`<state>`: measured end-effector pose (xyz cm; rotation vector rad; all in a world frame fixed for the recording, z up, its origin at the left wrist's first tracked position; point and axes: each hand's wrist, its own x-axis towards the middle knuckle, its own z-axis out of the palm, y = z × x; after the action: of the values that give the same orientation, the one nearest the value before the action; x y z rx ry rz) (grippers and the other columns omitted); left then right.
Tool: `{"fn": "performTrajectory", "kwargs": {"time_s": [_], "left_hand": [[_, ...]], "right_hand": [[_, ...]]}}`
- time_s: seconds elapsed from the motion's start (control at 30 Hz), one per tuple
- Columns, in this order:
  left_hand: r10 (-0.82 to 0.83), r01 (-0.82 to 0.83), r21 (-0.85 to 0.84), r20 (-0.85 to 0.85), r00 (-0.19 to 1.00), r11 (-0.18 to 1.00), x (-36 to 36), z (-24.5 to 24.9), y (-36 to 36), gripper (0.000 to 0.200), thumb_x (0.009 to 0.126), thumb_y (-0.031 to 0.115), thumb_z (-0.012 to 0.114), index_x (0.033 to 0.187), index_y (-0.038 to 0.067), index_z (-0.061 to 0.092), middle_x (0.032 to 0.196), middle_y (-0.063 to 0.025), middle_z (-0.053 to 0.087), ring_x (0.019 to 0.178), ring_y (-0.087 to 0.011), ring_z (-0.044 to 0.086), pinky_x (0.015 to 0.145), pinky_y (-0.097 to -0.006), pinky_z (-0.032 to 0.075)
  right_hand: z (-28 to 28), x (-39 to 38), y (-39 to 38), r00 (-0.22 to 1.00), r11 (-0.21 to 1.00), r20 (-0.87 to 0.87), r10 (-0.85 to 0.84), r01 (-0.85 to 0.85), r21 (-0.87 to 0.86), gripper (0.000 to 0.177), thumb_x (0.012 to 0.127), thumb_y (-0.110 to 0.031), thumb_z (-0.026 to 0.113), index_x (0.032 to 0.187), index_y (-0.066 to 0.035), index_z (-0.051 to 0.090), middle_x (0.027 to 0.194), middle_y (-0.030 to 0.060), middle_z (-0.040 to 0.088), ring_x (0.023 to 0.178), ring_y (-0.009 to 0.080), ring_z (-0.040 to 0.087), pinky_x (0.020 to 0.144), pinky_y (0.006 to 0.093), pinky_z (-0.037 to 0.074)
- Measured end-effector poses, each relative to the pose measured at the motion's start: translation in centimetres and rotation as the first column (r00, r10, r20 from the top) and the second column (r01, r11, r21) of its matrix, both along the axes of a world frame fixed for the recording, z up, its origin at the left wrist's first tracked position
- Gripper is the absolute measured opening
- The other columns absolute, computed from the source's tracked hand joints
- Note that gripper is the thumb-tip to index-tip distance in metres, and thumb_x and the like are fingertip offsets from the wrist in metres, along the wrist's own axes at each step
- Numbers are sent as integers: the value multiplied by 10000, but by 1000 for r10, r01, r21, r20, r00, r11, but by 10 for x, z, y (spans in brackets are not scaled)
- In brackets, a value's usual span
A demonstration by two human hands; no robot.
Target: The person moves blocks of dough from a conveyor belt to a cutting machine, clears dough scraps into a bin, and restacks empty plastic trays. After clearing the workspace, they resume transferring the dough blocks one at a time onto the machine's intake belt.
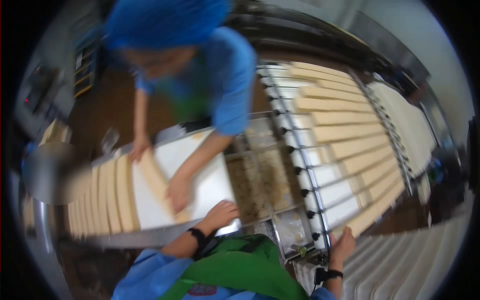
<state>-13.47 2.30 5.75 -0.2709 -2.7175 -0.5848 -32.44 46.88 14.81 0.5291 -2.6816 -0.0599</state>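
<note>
My left hand [220, 215] lies at the near right corner of a white board [210, 175], fingers stretched out and holding nothing I can see. At the conveyor's near edge, my right hand [342, 246] has its fingers closed at the end of a long pale dough-like strip [375, 207]. More strips [350, 117] of this kind lie side by side across the slatted conveyor [334, 185]. A co-worker's two hands [179, 192] hold another pale strip [156, 175] slantwise over the white board; motion blurs them.
Several pale strips [112, 192] stand in a row on the left of the board's table. Metal trays [270, 175] with crumbs lie between table and conveyor. A co-worker in a blue cap [165, 22] leans over the board. White ridged sheeting [400, 265] is at lower right.
</note>
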Motion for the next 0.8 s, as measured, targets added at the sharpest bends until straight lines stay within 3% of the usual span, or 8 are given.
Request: {"fn": "performTrajectory", "kwargs": {"time_s": [0.2, 0.27, 0.33, 0.4, 0.47, 0.57, 0.67, 0.8], "left_hand": [[57, 12, 271, -247, 967, 962, 19, 28, -11, 69, 734, 56, 624, 763, 104, 584, 925, -43, 608, 888, -256, 587, 787, -367, 479], [201, -138, 260, -235, 951, 956, 40, 32, -24, 57, 741, 57, 614, 756, 104, 586, 912, -44, 612, 870, -258, 592, 767, -369, 486], [415, -356, 241, -268, 870, 903, 63, 33, -43, 49, 754, 55, 579, 768, 100, 595, 892, -56, 621, 839, -273, 600, 738, -385, 497], [774, -676, 414, -128, 620, 610, 92, 36, -60, 108, 771, 51, 560, 871, 60, 601, 936, -118, 622, 901, -322, 596, 799, -427, 492], [958, -895, 368, 42, 285, 251, 130, 23, -83, 349, 811, 113, 615, 1138, 16, 538, 1137, -207, 566, 1098, -381, 517, 969, -452, 416], [923, -936, -119, 168, -347, -331, 202, -15, -105, 900, 737, 391, 757, 1399, -23, 310, 1313, -277, 419, 1231, -430, 392, 1031, -482, 342], [777, -838, -185, 314, -545, -513, 254, -3, -110, 970, 706, 415, 782, 1411, -14, 272, 1309, -263, 417, 1208, -405, 419, 1020, -451, 360], [750, -852, -197, 406, -522, -486, 287, -19, -123, 977, 674, 422, 807, 1388, -2, 292, 1259, -213, 449, 1126, -359, 490, 952, -413, 430]], "right_hand": [[-41, -16, 24, 994, 997, 88, 68, -65, -31, 702, 808, -402, 706, 1348, -30, 454, 1391, 220, 463, 1227, 416, 465, 1032, 472, 364], [-44, -10, 15, 983, 977, 69, -172, 161, 141, 624, 893, -366, 611, 1397, -48, 425, 1399, 232, 444, 1273, 430, 412, 1073, 483, 318], [-31, -22, -2, 990, 988, 67, -126, 119, 101, 611, 898, -360, 608, 1381, -28, 434, 1388, 242, 448, 1272, 426, 412, 1074, 485, 312], [-27, -40, -22, 994, 995, 65, -84, 80, 67, 599, 903, -353, 604, 1365, -8, 443, 1376, 253, 452, 1271, 423, 412, 1075, 487, 306], [-24, -64, -57, 918, 923, 154, 366, -337, -187, 546, 887, -296, 634, 1309, 14, 478, 1316, 256, 493, 1235, 423, 438, 1064, 489, 311], [-5, -56, -166, 728, 733, 183, 661, -574, -366, 237, 854, -145, 661, 1015, 22, 616, 1103, 232, 603, 1087, 404, 539, 972, 464, 399], [-14, -41, -278, 567, 612, 250, 785, -647, -455, 137, 874, -126, 611, 916, 3, 631, 1034, 198, 634, 1095, 406, 534, 976, 481, 379], [-52, -4, -417, 274, 351, 230, 934, -826, -441, 124, 815, -128, 647, 844, -7, 646, 1033, 186, 647, 1056, 384, 569, 981, 461, 392]]}}
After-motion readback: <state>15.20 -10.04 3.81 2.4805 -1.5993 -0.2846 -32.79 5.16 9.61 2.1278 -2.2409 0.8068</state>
